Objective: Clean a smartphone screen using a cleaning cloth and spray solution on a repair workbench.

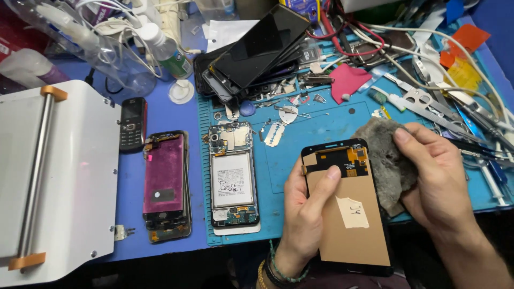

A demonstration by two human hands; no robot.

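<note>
My left hand (305,211) grips a phone screen panel (348,214) by its left edge, back side up, showing tan backing, an orange flex circuit at the top and a small white label. My right hand (436,179) holds a grey cloth (386,158) bunched against the panel's upper right edge. Both hands hover over the near edge of the blue work mat (321,128).
An opened phone with its battery exposed (233,179) lies on the mat. Left of it are a stack of screens with a pink back (165,182), a small black keypad phone (132,123) and a white machine (53,176). Dark screens (257,48), tweezers, cables and bottles crowd the back.
</note>
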